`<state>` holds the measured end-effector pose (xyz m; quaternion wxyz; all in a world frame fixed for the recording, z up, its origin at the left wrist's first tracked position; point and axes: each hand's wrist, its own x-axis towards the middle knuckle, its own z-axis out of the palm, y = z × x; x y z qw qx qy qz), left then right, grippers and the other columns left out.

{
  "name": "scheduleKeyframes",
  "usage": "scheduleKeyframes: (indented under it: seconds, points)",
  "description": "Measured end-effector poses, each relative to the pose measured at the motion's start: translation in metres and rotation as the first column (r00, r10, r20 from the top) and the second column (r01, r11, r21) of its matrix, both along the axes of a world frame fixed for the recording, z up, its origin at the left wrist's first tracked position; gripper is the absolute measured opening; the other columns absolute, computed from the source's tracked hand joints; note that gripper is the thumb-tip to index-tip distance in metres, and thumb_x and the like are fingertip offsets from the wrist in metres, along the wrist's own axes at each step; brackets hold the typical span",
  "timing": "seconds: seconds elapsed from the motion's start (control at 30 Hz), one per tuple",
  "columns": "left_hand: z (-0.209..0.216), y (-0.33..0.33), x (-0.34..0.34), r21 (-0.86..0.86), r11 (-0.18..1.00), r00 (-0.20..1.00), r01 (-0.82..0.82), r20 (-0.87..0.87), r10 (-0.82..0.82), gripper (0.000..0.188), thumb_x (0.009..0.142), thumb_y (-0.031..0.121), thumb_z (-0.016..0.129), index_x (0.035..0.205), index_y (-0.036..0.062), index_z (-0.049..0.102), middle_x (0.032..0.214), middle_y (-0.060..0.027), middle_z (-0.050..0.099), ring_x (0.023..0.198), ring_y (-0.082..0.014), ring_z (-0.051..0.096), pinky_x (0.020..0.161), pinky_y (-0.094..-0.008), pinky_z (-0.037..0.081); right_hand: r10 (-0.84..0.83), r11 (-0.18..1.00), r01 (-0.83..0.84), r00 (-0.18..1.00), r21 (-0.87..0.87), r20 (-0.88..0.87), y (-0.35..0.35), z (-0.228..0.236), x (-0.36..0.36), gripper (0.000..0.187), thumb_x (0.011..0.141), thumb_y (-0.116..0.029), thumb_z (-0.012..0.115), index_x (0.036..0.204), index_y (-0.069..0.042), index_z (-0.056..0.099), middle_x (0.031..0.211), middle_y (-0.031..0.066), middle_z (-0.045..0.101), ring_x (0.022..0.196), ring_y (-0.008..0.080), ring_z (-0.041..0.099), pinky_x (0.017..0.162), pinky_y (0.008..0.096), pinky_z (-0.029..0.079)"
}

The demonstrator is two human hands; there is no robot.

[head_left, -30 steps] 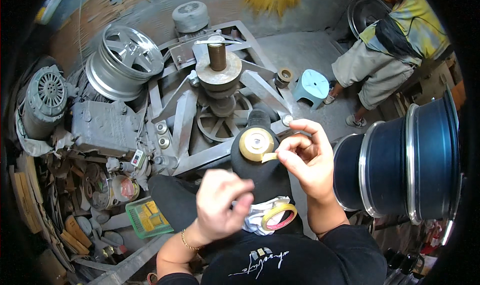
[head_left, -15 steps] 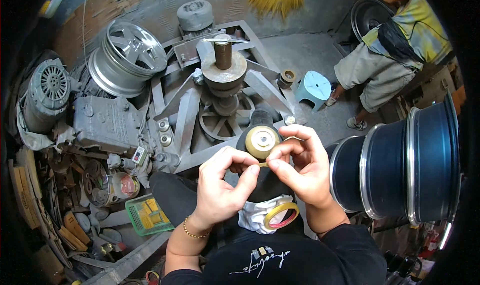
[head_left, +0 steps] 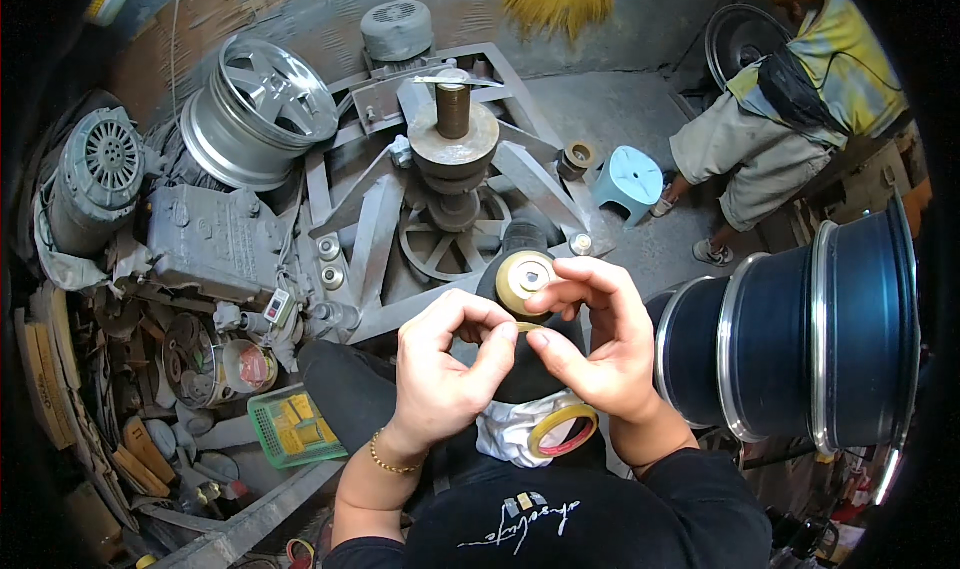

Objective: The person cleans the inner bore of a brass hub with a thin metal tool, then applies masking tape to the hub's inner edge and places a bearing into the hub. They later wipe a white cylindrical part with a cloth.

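My left hand [head_left: 452, 359] pinches a short strip of yellow tape [head_left: 526, 326] between thumb and forefinger. Close to its free end, my right hand [head_left: 600, 334] is open, thumb and fingers apart. Just beyond both hands, between my legs, is a rounded yellowish-brown piece [head_left: 520, 287] with a pale ring at its centre; my right fingers partly cover its edge. On my lap lies a crumpled white cloth [head_left: 503, 433], with a roll of yellow tape [head_left: 543, 439] resting on it.
Ahead stands a metal frame [head_left: 372, 234] with a threaded spindle [head_left: 453, 114]. Silver [head_left: 225, 149] and dark wheel rims [head_left: 770, 339] flank me. A green basket [head_left: 270, 434] sits at left. A blue stool [head_left: 632, 174] and another person [head_left: 770, 134] are at far right.
My right thumb and forefinger have parted and come off the tape strip. My left hand keeps its pinch on it. The view has shifted slightly.
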<state>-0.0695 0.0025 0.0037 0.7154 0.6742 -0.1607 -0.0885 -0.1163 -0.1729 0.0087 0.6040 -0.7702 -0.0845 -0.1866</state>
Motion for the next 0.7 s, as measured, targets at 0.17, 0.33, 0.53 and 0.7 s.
scheduleKeyframes:
  seconds: [0.17,0.33,0.53,0.7]
  points:
    - [0.0002,0.0015,-0.0005,0.043,0.999,0.999,0.011,0.03,-0.012,0.008,0.082,0.0,0.071,0.089,-0.0009,0.068,0.077,-0.0062,0.064,0.067,-0.0112,0.059,0.064,-0.026,0.047,-0.022,1.0,0.023,0.996,-0.007,0.083,0.004,-0.0069,0.0051,0.052,0.08,-0.001,0.077,0.128,-0.003,0.057,0.093,0.0075,0.073,0.081,0.0118,0.066,0.073,0.0259,0.047]
    - [-0.0019,0.0006,0.0002,0.039,0.999,0.999,-0.007,0.042,0.006,0.01,0.081,0.0,0.071,0.091,-0.0006,0.069,0.077,-0.0052,0.064,0.068,-0.0111,0.057,0.064,-0.0261,0.046,-0.029,0.999,0.032,0.995,-0.033,0.098,0.0047,-0.0058,0.0052,0.05,0.08,0.002,0.076,0.126,-0.002,0.058,0.092,0.0079,0.072,0.081,0.0124,0.066,0.073,0.0267,0.048]
    - [-0.0017,-0.0006,0.0019,0.03,1.0,0.994,-0.006,0.11,0.003,0.009,0.081,0.001,0.072,0.089,0.0002,0.068,0.077,-0.0049,0.062,0.067,-0.0114,0.056,0.063,-0.0262,0.045,-0.023,0.999,0.026,0.996,-0.027,0.087,0.0043,-0.005,0.0051,0.05,0.08,0.002,0.075,0.127,-0.002,0.058,0.092,0.0084,0.071,0.081,0.0132,0.066,0.073,0.0269,0.049]
    - [-0.0017,0.0008,0.0023,0.049,0.999,0.993,0.006,0.117,-0.012,0.008,0.08,0.0,0.071,0.086,0.0004,0.066,0.076,-0.0056,0.062,0.066,-0.0122,0.056,0.063,-0.0263,0.045,0.005,0.999,0.0,0.996,-0.051,0.09,0.004,-0.0035,0.0051,0.052,0.079,0.001,0.075,0.128,-0.001,0.057,0.093,0.009,0.071,0.081,0.0135,0.066,0.073,0.0273,0.048]
